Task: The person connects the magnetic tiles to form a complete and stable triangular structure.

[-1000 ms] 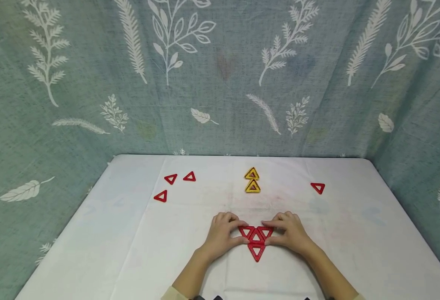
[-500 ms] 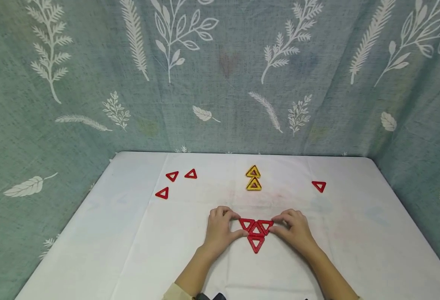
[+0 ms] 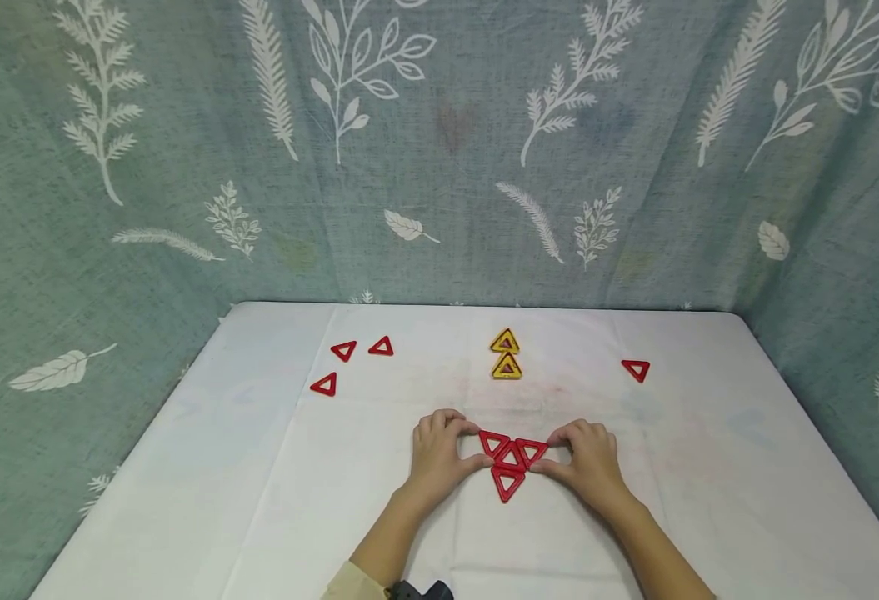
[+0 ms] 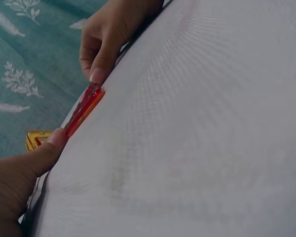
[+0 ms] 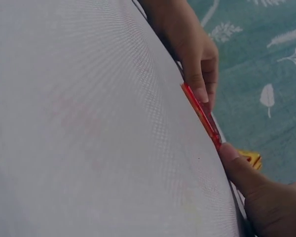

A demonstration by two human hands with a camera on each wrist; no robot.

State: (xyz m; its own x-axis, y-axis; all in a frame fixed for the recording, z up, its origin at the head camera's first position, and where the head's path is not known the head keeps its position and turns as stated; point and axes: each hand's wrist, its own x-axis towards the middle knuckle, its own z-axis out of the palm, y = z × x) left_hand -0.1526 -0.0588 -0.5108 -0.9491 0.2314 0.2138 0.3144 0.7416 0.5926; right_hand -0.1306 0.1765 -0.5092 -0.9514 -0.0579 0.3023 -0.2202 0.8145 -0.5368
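1. Both hands shifted slightly inward against red triangle cluster (image 3: 510,465) since earlier frame
2. Left hand (image 3: 439,454) pinches cluster's left edge; right hand (image 3: 589,458) pinches right edge
3. Cluster lies flat on bench (image 3: 259,500), nearer than yellow triangles (image 3: 506,356)

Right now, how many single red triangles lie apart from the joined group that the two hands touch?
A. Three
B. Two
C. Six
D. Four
D: three loose red triangles lie at the far left of the table and one at the far right, all apart from the joined red group between the left hand and right hand.
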